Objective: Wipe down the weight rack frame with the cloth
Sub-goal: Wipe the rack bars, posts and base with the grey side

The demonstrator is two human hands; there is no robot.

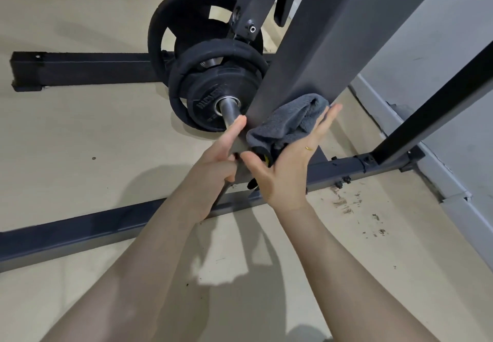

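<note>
- The right hand (288, 160) has its fingers (326, 120) straight and together, pressing a folded grey terry cloth (288, 120) flat against the lower part of the wide grey steel upright of the weight rack frame (328, 43), at mid-frame.
- The left hand (213, 160) has its fingers curled round the near edge of the same upright, just below the cloth, thumb pointing up.
- Risk: the cloth is only pressed, not gripped, so a fast stroke could let the soft bundle slide out and drop to the floor.
- Risk: the bare chrome bar end (229, 107) sits just beside the left thumb; a downward wipe could knock the knuckles against it.
- The black rubber-coated weight plates (213, 101) look matte and heavy; jolting the frame might shift them.
- The beige floor (93, 128) is smooth, with dark scuff marks at lower right.
</note>
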